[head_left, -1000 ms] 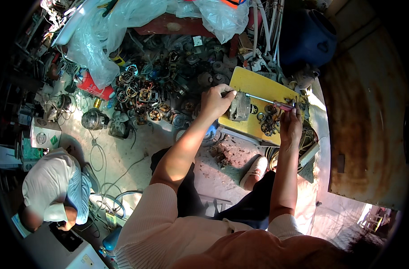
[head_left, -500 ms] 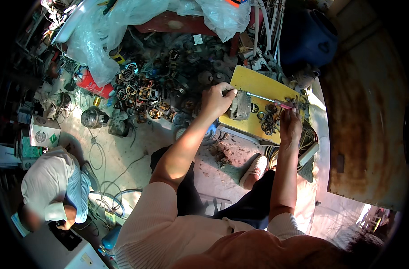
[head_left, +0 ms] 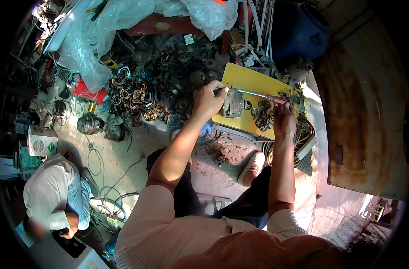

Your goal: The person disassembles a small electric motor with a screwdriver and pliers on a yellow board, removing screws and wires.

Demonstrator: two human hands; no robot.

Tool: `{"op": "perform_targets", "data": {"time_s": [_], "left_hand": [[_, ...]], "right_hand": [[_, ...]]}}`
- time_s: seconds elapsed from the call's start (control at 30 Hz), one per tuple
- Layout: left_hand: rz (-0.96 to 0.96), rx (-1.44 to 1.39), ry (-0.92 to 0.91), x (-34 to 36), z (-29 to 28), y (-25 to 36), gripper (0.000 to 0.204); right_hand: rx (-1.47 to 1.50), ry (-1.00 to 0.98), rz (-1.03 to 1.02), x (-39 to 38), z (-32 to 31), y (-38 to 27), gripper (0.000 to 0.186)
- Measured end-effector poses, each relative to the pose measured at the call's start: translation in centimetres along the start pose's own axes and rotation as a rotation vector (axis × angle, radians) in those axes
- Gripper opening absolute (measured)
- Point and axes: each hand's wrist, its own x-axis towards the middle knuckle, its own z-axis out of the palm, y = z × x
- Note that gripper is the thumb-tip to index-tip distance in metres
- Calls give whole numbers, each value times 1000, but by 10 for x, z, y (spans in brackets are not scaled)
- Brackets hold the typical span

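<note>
My left hand (head_left: 209, 99) is closed on the left side of a grey metal motor housing (head_left: 232, 104), which stands on a yellow board (head_left: 233, 71). In my right hand (head_left: 284, 119) is the pink handle of a screwdriver (head_left: 271, 97), my fingers wrapped round it. Its long steel shaft runs leftward to the upper right edge of the housing; whether the tip sits in a screw I cannot tell. Several ring-shaped bearings (head_left: 263, 120) lie on the board between the housing and my right hand.
Motor parts and copper coils (head_left: 141, 96) are heaped left of the board. A blue drum (head_left: 303, 31) stands at the far right, a rusty metal sheet (head_left: 365, 98) nearer. Coiled cable (head_left: 303, 139) lies by the board. At lower left another person (head_left: 56, 193) bends over a white box.
The whole scene has shifted slightly left in the view. Both hands keep their holds on the housing and the screwdriver; the right fingers sit a little differently on the handle.
</note>
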Motion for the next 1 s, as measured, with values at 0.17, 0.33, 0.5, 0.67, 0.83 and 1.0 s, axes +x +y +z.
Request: {"op": "perform_targets", "data": {"time_s": [0.17,0.33,0.5,0.67,0.83,1.0], "left_hand": [[-15,7,-10,-3,-3,3,25],[-13,14,-14,-3,-3,4,26],[4,28,11,-4,-1,3,25],[27,94,29,-4,0,2,23],[1,151,37,-6,-1,9,24],[-5,158,52,-8,-3,7,23]], "right_hand": [[-47,129,61,-16,21,-9,38],[-63,43,-4,-7,7,-6,40],[-22,-11,-4,-2,4,0,40],[-30,34,32,-7,10,-5,29],[11,54,5,9,-11,2,31],[-54,187,64,-18,31,-9,29]]}}
